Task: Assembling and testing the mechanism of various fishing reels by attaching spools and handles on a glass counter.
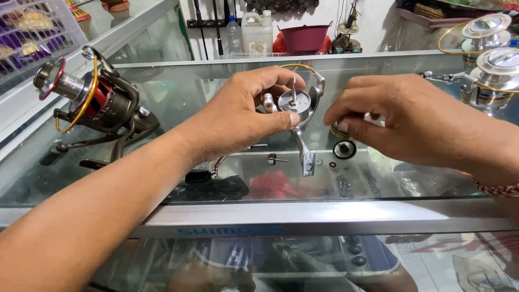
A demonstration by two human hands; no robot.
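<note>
Glass covers the desk (162, 103) in front of you, a display case with a metal front rail (324, 219), and a white wall with a shelf of bottles and a red tub (304, 37) closes the back.

Your left hand (243, 116) holds a silver fishing reel body (299, 105) up above the glass, thumb pressed against its round top and fingers wrapped behind it. The bare shaft stands upright out of the middle of the reel, a gold wire bail (298, 66) arches over it, and the foot (308, 161) hangs down toward the glass. That grip is closed firmly on the reel.

Your right hand (400, 121) sits just beside the reel, on its right, fingertips pinched together narrowly near the rim. Whether a small part sits between those fingertips, you cannot tell; they hide it.

Below your hands, small pieces lie loose on the glass: a black round knob (344, 149), a short silver screw piece (275, 159), a tiny red washer (332, 164) and a handle arm (216, 166) partly under your left wrist.

Well off to your left stands a red and black reel (94, 103) with a gold bail, tilted on the glass. At the far right, two silver reels (494, 67) stand one behind the other. A braided band (500, 189) wraps your right wrist.
</note>
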